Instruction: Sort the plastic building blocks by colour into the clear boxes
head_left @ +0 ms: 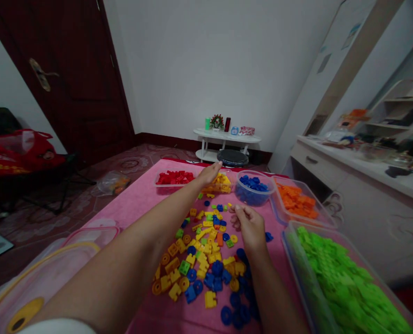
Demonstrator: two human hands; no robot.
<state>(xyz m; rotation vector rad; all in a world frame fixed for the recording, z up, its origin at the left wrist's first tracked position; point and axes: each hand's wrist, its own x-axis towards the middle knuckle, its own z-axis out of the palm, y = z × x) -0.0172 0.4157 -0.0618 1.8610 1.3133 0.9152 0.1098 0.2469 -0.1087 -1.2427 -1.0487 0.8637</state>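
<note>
My left hand (209,173) reaches across to the clear container of yellow bricks (223,183) at the far side of the table. Its visible fingers look stretched out, and the underside of the hand is hidden. My right hand (250,224) hovers above the loose bricks with its fingers curled together. A small yellow piece (230,204) shows by its fingertips; whether it is gripped is unclear. Below both hands spreads a loose pile of toy building bricks (206,246), mostly yellow and blue, with a few green and orange pieces and round wheels.
Along the far edge stand a container of red bricks (174,184) and a round tub of blue bricks (252,197). Orange bricks fill a box (296,220) to the right, green ones a larger box (352,283) nearer me. A clear lidded-looking plastic item (84,239) lies left.
</note>
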